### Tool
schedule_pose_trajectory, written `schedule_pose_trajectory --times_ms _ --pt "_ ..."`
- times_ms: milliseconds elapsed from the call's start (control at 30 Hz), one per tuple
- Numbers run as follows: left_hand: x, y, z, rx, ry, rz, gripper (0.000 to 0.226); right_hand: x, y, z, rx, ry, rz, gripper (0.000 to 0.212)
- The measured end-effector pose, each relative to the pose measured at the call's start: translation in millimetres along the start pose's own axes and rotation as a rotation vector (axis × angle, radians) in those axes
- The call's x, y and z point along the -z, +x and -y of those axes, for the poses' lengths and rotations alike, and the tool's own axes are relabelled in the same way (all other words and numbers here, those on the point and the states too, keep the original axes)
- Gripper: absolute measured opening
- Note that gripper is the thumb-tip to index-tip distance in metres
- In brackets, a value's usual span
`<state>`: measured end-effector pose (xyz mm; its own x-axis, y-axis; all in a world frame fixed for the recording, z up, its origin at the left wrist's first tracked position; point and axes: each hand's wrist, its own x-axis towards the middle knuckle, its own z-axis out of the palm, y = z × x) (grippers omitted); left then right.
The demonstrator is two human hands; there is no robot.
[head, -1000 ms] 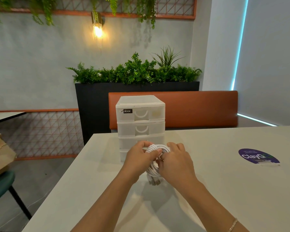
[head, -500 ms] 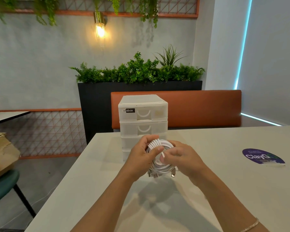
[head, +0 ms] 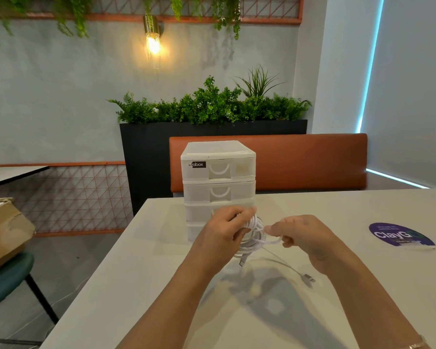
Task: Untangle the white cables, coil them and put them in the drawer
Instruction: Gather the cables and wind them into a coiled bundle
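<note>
At frame centre, the left hand [head: 222,233] clamps the coiled white cables [head: 252,236]; the right hand [head: 302,238] has moved rightward, pinching 1 strand, leaving a plug [head: 308,278] trailing: coiling unfinished, drawer unit [head: 218,172] shut.

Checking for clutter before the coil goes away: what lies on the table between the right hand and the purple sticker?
Nothing: in the head view the table is bare from the right hand to the purple sticker.
</note>
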<state>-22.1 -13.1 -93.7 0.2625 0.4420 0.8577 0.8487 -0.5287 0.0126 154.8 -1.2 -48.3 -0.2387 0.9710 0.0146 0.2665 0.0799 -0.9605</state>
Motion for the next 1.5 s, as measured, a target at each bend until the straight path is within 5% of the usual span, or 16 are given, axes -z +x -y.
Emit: schedule_pose_trajectory --times_ms 200,267,400,533,667,800,900,1067,1167,1333,1500 --pt "-5 3 -6 -0.111 0.045 -0.068 0.032 18 -4 -4 0.081 0.37 0.312 0.022" --pt "-4 2 -4 -0.11 0.031 -0.043 0.031 20 -7 -5 0.055 0.362 0.415 0.016" --pt "1 -4 5 -0.087 0.1 0.04 0.037 33 -9 -8 0.018 0.228 0.522 0.039" --pt "5 -6 14 -0.021 0.099 0.119 0.05 40 -2 -9 0.15 -0.161 0.129 0.005" --pt "-1 -4 7 0.0 0.015 0.254 0.047 36 8 -13 0.509 -0.399 -0.253 0.022" --pt "2 -2 -11 0.118 -0.099 0.281 0.038 33 17 -20 0.817 -0.409 -0.513 0.009" --pt "3 1 -28 0.115 -0.187 0.34 0.036 33 23 -23 0.886 -0.419 -0.606 0.044" --pt "13 11 -52 0.3 -0.523 0.279 0.048 30 23 -25 0.539 -0.329 -0.457 0.006" --pt "17 14 -58 0.355 -0.579 0.269 0.058 25 22 -24 0.372 -0.253 -0.299 0.009" --pt "21 16 -53 0.395 -0.494 0.263 0.035 15 22 -25 0.178 -0.144 -0.121 0.013" --pt "24 18 -48 0.453 -0.412 0.193 0.031 12 31 -37 0.109 -0.552 -0.022 0.018"
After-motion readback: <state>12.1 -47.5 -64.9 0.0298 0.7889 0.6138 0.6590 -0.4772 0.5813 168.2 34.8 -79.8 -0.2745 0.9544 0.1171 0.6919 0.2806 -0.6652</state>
